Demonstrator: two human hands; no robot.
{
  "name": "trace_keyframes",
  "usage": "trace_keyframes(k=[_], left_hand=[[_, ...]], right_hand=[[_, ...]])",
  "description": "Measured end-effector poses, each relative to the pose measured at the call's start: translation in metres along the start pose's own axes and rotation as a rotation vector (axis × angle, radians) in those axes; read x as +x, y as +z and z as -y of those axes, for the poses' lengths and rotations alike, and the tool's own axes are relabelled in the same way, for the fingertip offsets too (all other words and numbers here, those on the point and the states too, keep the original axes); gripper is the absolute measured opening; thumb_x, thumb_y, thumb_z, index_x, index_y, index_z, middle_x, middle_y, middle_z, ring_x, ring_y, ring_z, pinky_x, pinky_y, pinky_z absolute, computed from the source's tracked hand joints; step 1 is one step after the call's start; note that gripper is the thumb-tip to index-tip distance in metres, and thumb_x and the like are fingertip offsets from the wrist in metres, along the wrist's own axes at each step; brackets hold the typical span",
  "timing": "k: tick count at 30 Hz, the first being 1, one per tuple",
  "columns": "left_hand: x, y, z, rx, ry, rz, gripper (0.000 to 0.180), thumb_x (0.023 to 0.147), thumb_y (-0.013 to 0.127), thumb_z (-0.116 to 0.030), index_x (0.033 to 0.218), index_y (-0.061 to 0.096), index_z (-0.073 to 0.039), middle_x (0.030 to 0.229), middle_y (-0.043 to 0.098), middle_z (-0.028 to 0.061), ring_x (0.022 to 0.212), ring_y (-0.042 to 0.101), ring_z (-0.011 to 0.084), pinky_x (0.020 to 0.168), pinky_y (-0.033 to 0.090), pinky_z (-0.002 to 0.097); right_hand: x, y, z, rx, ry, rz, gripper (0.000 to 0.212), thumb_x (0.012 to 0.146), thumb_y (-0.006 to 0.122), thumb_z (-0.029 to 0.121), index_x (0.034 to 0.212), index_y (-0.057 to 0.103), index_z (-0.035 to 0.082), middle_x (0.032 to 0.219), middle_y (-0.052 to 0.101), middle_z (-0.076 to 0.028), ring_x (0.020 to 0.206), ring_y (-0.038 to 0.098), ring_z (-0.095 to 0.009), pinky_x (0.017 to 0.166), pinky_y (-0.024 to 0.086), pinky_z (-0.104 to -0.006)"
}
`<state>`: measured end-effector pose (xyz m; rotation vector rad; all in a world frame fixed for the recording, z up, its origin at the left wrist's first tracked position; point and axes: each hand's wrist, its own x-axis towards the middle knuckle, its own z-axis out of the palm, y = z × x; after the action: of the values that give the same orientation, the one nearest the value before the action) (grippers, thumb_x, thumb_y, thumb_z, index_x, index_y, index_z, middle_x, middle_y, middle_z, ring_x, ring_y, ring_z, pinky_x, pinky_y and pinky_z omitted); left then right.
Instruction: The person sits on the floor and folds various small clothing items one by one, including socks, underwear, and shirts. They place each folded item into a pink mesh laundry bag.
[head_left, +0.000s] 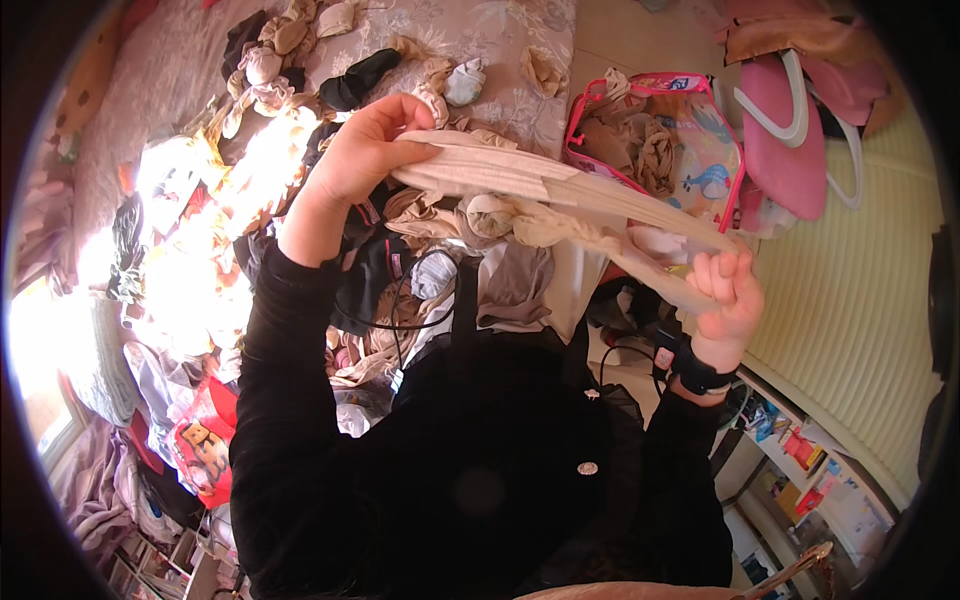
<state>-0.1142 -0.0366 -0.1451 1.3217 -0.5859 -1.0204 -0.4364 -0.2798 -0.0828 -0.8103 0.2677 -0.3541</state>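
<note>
Between my two hands a sheer beige stocking is pulled long, sloping down from left to right. My left hand pinches its wider end between thumb and fingers, at the far left of the stretch. At the other end, my right hand is closed in a fist around the gathered fabric, a black band on its wrist. A second beige length, twisted and bunched, runs below the first toward the right hand. Beneath them lie a rolled beige bundle and a grey-brown piece of cloth.
Heaped socks and stockings cover the patterned bedspread, washed out by sunlight at left. A clear pink-edged bag holds more beige stockings. Pink bags with white handles sit at far right, above a ribbed cream surface. Black cables loop near my chest.
</note>
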Motion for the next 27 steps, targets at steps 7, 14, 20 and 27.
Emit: trace_keyframes(k=[7,14,20,27], left_hand=[[0.019,-0.029,0.081,0.145,-0.188,-0.355,0.016,0.084,0.045,0.004,0.091,0.059,0.001,0.079,0.063,0.0080,0.069,0.063,0.0149,0.064,0.052,0.0248],[-0.001,0.053,0.122,0.720,0.248,-0.126,0.020,0.074,0.065,-0.008,0.092,0.061,-0.003,0.083,0.063,0.0078,0.077,0.062,0.0236,0.073,0.051,0.0325],[0.001,0.061,0.099,0.501,0.151,0.082,0.018,0.075,0.064,-0.001,0.091,0.055,-0.005,0.099,0.061,0.0066,0.094,0.059,0.0213,0.086,0.045,0.0283],[0.002,0.061,0.023,-0.276,0.060,0.255,0.016,0.086,0.051,0.005,0.098,0.048,-0.006,0.101,0.057,0.0026,0.095,0.054,0.0105,0.083,0.045,0.0247]], right_hand=[[0.001,0.016,0.003,-0.090,-0.092,0.046,0.027,0.097,0.043,0.027,0.092,0.060,0.007,0.048,0.028,0.008,0.051,0.026,-0.008,0.049,0.021,-0.0238],[0.005,0.021,0.019,-0.478,-0.054,-0.157,0.023,0.095,0.044,0.014,0.103,0.060,-0.002,0.051,0.031,0.006,0.047,0.026,-0.006,0.048,0.022,-0.0250],[0.038,0.034,-0.001,-1.138,-0.215,-0.099,0.020,0.091,0.050,0.011,0.096,0.066,0.000,0.075,0.060,-0.002,0.070,0.057,-0.013,0.074,0.045,-0.0269],[0.094,0.054,-0.094,-0.810,-0.066,0.207,0.020,0.092,0.049,0.009,0.105,0.062,0.000,0.102,0.065,-0.007,0.091,0.059,-0.016,0.078,0.045,-0.0277]])
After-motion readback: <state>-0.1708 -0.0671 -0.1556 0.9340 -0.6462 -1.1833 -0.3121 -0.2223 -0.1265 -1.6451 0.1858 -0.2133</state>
